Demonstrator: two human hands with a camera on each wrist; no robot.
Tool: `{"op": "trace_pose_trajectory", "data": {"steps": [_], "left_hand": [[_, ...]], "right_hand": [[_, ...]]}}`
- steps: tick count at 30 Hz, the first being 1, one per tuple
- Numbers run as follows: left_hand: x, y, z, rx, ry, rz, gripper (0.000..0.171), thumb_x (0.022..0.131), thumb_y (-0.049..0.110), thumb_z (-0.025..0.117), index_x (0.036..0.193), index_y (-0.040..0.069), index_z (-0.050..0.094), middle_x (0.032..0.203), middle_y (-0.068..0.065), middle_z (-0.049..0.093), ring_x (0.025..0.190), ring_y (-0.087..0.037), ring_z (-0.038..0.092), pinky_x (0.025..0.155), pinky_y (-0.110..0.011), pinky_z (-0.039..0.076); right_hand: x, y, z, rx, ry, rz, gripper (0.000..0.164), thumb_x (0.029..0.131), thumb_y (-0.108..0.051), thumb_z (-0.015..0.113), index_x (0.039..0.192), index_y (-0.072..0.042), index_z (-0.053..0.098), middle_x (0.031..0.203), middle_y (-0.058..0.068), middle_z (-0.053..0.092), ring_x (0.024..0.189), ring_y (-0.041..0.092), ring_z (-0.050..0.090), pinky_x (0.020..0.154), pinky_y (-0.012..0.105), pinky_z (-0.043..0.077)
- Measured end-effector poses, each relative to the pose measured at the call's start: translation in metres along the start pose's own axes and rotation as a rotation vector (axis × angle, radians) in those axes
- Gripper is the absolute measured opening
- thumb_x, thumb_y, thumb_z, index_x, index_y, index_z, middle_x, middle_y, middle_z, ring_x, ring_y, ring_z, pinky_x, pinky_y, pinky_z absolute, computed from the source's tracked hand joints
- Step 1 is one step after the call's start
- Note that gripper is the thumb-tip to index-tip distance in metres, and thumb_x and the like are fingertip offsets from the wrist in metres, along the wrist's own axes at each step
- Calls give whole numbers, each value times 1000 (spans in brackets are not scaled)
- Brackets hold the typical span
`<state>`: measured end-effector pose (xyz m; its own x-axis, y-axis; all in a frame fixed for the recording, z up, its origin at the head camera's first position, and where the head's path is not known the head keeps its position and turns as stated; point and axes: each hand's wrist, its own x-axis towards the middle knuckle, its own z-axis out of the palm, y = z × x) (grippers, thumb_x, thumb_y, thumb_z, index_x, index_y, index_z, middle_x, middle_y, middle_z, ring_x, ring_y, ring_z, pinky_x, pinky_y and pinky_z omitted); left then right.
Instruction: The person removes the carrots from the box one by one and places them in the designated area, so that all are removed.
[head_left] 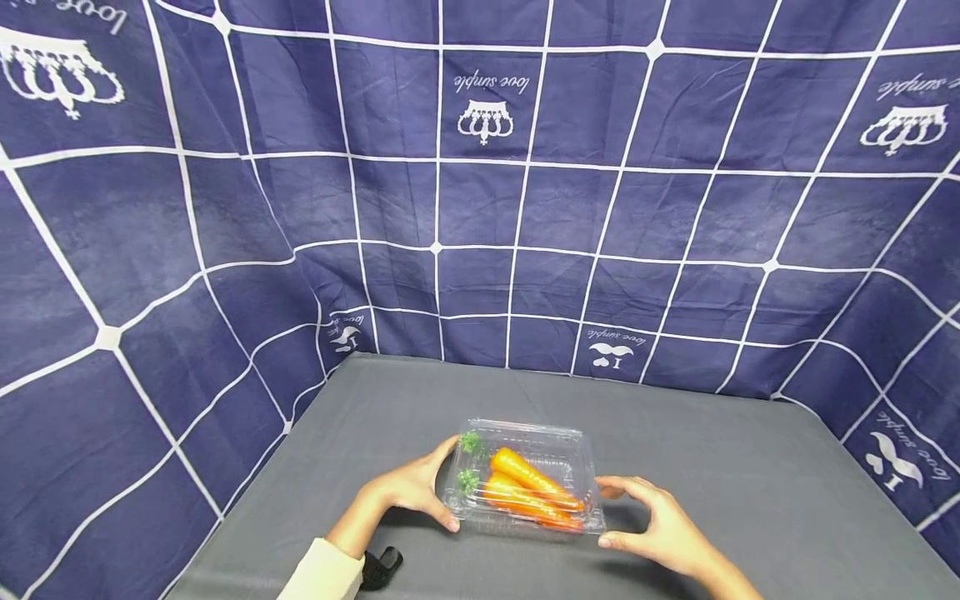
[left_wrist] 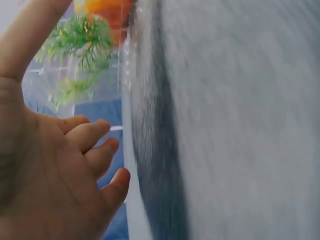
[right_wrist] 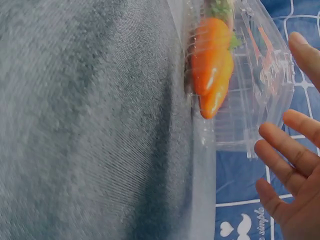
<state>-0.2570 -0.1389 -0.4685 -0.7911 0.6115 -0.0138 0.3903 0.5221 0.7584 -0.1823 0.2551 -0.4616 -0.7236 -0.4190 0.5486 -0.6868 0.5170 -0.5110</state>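
Note:
A clear plastic clamshell box sits on the grey table, its see-through lid over the base; I cannot tell whether the lid is fastened. Inside lie orange carrots with green leafy tops toward the left. My left hand is at the box's left side, thumb by the near corner and fingers by the far one, spread rather than curled. At the right side, my right hand has its thumb and forefinger close to the edge. In the right wrist view its fingers stand apart from the plastic.
The grey cloth-covered table extends around the box. A black strap-like item is by the left wrist. Blue curtains with white grid lines enclose the back and both sides.

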Motion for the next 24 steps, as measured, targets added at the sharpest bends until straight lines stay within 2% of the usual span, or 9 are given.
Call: {"op": "trace_pose_trajectory", "data": {"steps": [7,13,18,24], "left_hand": [[11,-4,13,-119,-5,37,140,54,21,98,155,6,1,153,-23,26,137,-32,31,111,-49,24],[17,-9,21,-194,3,103,142,53,13,98,154,8,-1,152,-22,28,136,-30,32,111,-42,23],[18,-9,22,-186,26,131,139,55,18,97,155,8,0,151,-20,30,135,-30,35,110,-43,26],[18,-10,24,-168,46,120,138,56,21,97,155,7,3,152,-20,29,135,-31,35,110,-47,26]], "right_hand": [[-5,2,9,66,18,-49,59,65,-17,92,119,-10,67,110,-1,67,98,14,63,84,28,50],[-5,2,11,50,29,-9,54,66,-18,91,115,-16,69,109,-2,68,100,12,62,78,36,52],[-5,3,10,46,33,33,46,70,-22,89,112,-21,70,107,-4,69,96,10,63,76,34,52],[-5,7,9,39,27,80,42,71,-25,88,110,-24,71,106,-7,69,95,9,63,75,34,51]]}}
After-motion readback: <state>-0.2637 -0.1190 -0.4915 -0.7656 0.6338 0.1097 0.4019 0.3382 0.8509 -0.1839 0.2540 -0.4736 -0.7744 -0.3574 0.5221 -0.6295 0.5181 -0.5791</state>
